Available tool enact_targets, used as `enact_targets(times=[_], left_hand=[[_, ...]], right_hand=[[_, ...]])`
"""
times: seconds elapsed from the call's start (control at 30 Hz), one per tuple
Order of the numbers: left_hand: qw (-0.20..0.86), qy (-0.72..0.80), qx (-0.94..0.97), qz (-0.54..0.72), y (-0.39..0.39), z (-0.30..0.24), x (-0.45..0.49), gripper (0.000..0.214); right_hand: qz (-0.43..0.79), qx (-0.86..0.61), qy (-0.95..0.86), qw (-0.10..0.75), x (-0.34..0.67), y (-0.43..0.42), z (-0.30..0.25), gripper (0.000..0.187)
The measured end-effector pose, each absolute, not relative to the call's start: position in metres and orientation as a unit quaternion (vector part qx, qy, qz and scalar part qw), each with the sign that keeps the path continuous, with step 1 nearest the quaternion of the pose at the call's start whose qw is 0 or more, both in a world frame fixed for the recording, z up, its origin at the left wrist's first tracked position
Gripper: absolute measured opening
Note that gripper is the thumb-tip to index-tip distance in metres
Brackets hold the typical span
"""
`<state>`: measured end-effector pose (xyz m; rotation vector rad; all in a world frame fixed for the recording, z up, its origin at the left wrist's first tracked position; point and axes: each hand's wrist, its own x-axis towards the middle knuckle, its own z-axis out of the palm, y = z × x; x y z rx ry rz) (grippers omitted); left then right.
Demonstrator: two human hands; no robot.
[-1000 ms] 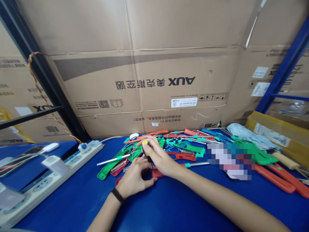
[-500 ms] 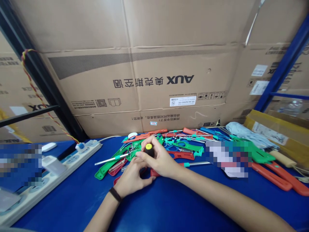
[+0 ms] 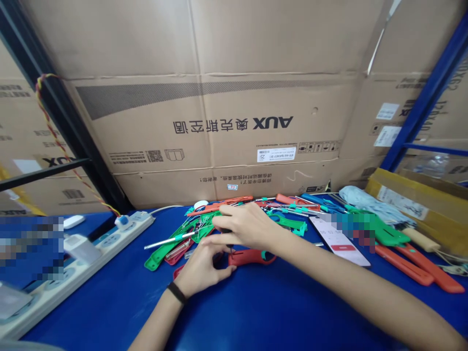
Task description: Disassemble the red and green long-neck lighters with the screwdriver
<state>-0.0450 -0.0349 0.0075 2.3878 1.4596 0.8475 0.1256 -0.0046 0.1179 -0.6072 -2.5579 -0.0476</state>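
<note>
My right hand [image 3: 244,226] is curled over a small screwdriver with a black handle, mostly hidden under the palm, its shaft pointing down at a red plastic handle piece [image 3: 252,257] on the blue table [image 3: 256,312]. My left hand [image 3: 201,265], with a dark band at the wrist, pinches the left end of that red piece, fingers closed. Both hands meet just in front of a heap of green, red and blue plastic handle pieces [image 3: 288,214].
A white power strip [image 3: 73,263] lies at the left with plugs in it. A phone [image 3: 340,234] rests right of my hands. Large cardboard boxes [image 3: 226,107] wall off the back. A yellow-taped box [image 3: 413,204] and blue rack post [image 3: 420,102] stand at right.
My right hand has rolled forward over the screwdriver, hiding its yellow cap. The red piece now shows further to the right of my hands. The left hand has barely moved.
</note>
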Motion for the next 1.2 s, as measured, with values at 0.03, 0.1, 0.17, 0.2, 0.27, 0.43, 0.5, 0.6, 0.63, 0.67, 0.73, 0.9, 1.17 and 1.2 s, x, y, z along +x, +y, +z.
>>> enact_targets(times=[0.03, 0.1, 0.17, 0.2, 0.27, 0.43, 0.5, 0.6, 0.63, 0.67, 0.73, 0.9, 1.17, 1.2], left_hand=[[0.104, 0.489, 0.814, 0.296, -0.035, 0.008, -0.045, 0.023], [0.098, 0.474, 0.82, 0.304, -0.035, 0.01, -0.044, 0.021], [0.101, 0.466, 0.826, 0.302, -0.035, 0.013, -0.042, 0.019], [0.106, 0.465, 0.827, 0.298, -0.035, 0.014, -0.042, 0.018], [0.111, 0.466, 0.827, 0.295, -0.034, 0.014, -0.042, 0.017], [0.107, 0.477, 0.819, 0.3, -0.034, 0.011, -0.043, 0.021], [0.1, 0.478, 0.818, 0.303, -0.035, 0.01, -0.043, 0.02], [0.082, 0.476, 0.822, 0.303, -0.037, 0.012, -0.042, 0.018], [0.074, 0.472, 0.825, 0.302, -0.038, 0.012, -0.042, 0.018], [0.065, 0.469, 0.827, 0.303, -0.038, 0.013, -0.041, 0.018], [0.049, 0.463, 0.83, 0.307, -0.038, 0.015, -0.04, 0.019], [0.065, 0.472, 0.825, 0.305, -0.036, 0.013, -0.041, 0.023], [0.088, 0.473, 0.82, 0.312, -0.037, 0.015, -0.041, 0.018], [0.086, 0.472, 0.82, 0.311, -0.037, 0.016, -0.041, 0.016]], right_hand=[[-0.038, -0.229, -0.945, 0.229, 0.125, -0.006, 0.123, 0.034], [-0.042, -0.227, -0.954, 0.19, 0.126, -0.008, 0.132, 0.03], [-0.01, -0.194, -0.971, 0.141, 0.131, -0.009, 0.139, 0.024], [0.007, -0.175, -0.977, 0.122, 0.133, -0.009, 0.141, 0.026], [0.018, -0.154, -0.982, 0.106, 0.134, -0.009, 0.143, 0.03], [-0.087, -0.231, -0.967, 0.064, 0.12, -0.01, 0.146, 0.034], [-0.1, -0.285, -0.951, 0.064, 0.116, -0.012, 0.15, 0.047], [-0.021, -0.254, -0.965, 0.069, 0.118, -0.016, 0.157, 0.034], [0.018, -0.224, -0.973, 0.054, 0.12, -0.017, 0.159, 0.026], [0.052, -0.199, -0.978, 0.033, 0.122, -0.017, 0.16, 0.023], [0.08, -0.169, -0.982, 0.01, 0.124, -0.017, 0.16, 0.026], [-0.096, -0.194, -0.974, 0.062, 0.12, -0.012, 0.145, 0.031], [-0.09, -0.306, -0.939, 0.126, 0.121, -0.018, 0.145, 0.042], [-0.052, -0.292, -0.947, 0.122, 0.124, -0.018, 0.149, 0.034]])
